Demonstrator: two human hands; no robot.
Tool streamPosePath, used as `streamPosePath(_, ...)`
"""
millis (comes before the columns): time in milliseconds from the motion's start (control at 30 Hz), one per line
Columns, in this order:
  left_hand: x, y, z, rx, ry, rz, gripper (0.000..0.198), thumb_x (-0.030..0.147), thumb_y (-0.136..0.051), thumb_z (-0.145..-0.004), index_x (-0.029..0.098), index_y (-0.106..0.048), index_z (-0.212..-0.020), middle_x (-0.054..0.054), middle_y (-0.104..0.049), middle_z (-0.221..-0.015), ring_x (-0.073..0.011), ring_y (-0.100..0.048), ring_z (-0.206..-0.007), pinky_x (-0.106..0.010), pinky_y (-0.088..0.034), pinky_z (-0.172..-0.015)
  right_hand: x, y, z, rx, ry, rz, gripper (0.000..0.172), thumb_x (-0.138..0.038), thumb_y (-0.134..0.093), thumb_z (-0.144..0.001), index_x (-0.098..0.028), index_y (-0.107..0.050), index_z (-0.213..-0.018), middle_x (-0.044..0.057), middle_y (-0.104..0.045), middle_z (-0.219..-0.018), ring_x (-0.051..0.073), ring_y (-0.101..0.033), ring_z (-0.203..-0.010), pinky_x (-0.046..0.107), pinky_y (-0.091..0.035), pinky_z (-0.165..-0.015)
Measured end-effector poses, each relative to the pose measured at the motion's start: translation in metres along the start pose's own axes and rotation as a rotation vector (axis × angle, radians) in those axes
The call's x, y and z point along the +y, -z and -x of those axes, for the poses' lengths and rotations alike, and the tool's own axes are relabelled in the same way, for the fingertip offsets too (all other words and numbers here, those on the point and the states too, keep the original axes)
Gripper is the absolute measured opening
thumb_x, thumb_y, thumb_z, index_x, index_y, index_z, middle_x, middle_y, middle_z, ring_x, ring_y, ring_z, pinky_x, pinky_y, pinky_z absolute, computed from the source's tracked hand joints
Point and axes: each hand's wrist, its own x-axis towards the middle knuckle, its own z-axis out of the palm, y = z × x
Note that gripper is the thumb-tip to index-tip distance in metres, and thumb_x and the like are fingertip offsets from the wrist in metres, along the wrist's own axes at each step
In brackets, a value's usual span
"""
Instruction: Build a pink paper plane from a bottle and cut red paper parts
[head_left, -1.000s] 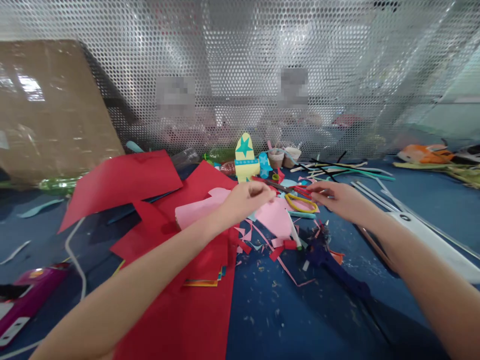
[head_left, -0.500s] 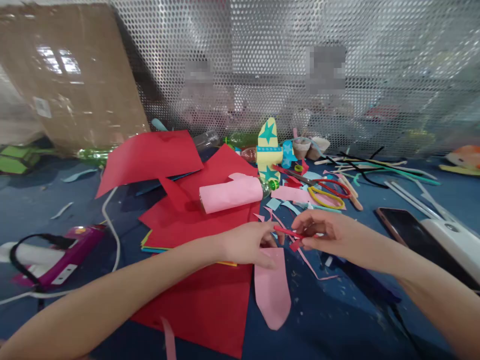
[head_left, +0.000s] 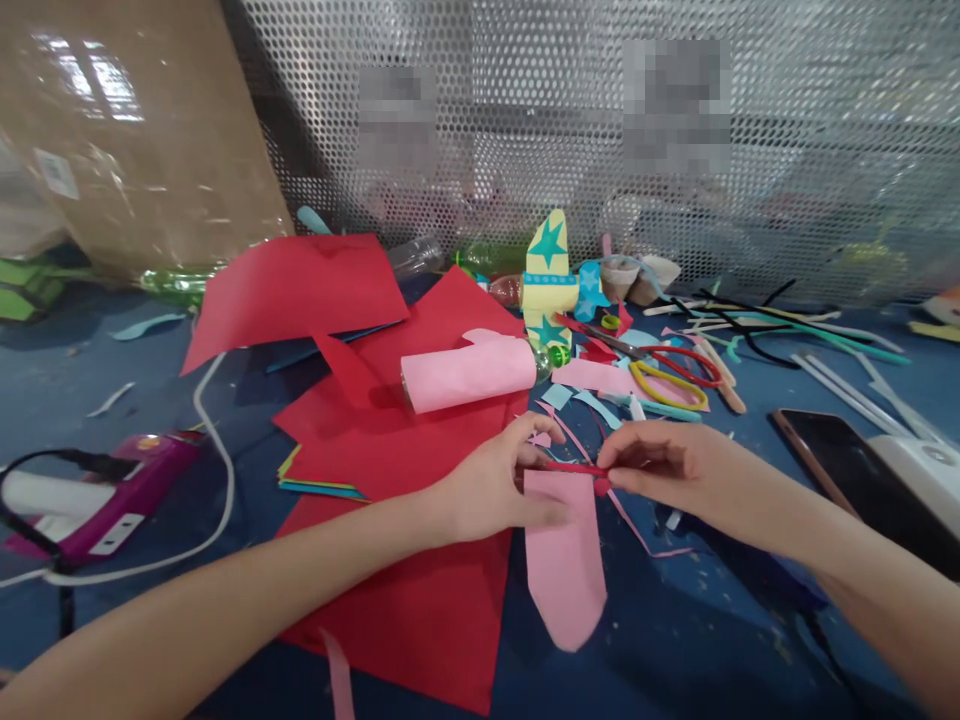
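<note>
A rounded pink paper piece (head_left: 566,580) stretches down from between my hands over the blue tabletop. My left hand (head_left: 499,490) has its thumb across the front of this piece, with curled fingers partly hidden at its upper edge. Along that edge lies a narrow red paper strip (head_left: 570,467), its left end near my left fingers. My right hand (head_left: 660,465) pinches the strip's right end between thumb and fingers. Just beyond my hands, a bottle wrapped in pink paper (head_left: 469,375) lies on red sheets (head_left: 397,440), its green cap pointing right.
Scissors (head_left: 675,375) with red and yellow handles lie among paper scraps. Behind them is a yellow paper-covered bottle (head_left: 547,290) with stars. A phone (head_left: 840,470) is at right, a purple power strip (head_left: 142,490) and white cable (head_left: 225,450) at left. Perforated metal (head_left: 510,120) closes the back.
The red strip has come down to the pink piece's upper edge. My left fingers have closed in around that edge. The view has shifted slightly.
</note>
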Motion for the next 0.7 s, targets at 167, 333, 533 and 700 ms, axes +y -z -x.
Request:
streamPosePath(167,0.004,-0.007,0.007,0.022,-0.051,-0.05,0.058,0.021,-0.078,-0.065,0.027,-0.044,-0.112,0.001,-0.057,-0.094,-0.0136,-0.058,-0.079,-0.023,-0.045,-0.063,-0.001,-0.011,-0.002,-0.053,-0.047,-0.039,0.017,-0.037,-0.058,-0.081,-0.023,-0.065,-0.089,0.001,-0.069,-0.085,0.018,-0.067,-0.079,0.029,-0.053,-0.072)
streamPosePath(333,0.005,-0.012,0.01,0.096,-0.08,-0.159,0.064,0.024,-0.08,-0.064,0.029,-0.044,-0.116,-0.001,-0.056,-0.101,-0.0201,-0.058,-0.098,-0.026,-0.048,-0.07,-0.006,-0.012,0.001,-0.095,-0.1,-0.161,0.022,-0.038,-0.055,-0.083,-0.021,-0.061,-0.095,0.002,-0.068,-0.082,0.016,-0.067,-0.073,0.03,-0.056,-0.072)
streamPosePath(533,0.001,-0.009,0.008,0.092,-0.099,-0.032,0.051,0.025,-0.078,-0.067,0.027,-0.048,-0.109,-0.001,-0.053,-0.097,-0.0166,-0.058,-0.089,-0.025,-0.049,-0.067,-0.01,-0.009,0.003,-0.078,-0.066,-0.129,0.018,-0.036,-0.057,-0.082,-0.022,-0.063,-0.091,0.002,-0.068,-0.086,0.017,-0.066,-0.077,0.03,-0.055,-0.073)
streamPosePath(700,0.003,-0.008,0.008,0.127,-0.18,-0.105,0.046,0.025,-0.077,-0.071,0.026,-0.05,-0.108,0.001,-0.057,-0.094,-0.0148,-0.058,-0.092,-0.025,-0.046,-0.075,-0.008,-0.01,0.003,-0.141,-0.119,-0.243,0.02,-0.036,-0.057,-0.083,-0.02,-0.061,-0.092,0.001,-0.067,-0.075,0.015,-0.066,-0.07,0.027,-0.054,-0.069)
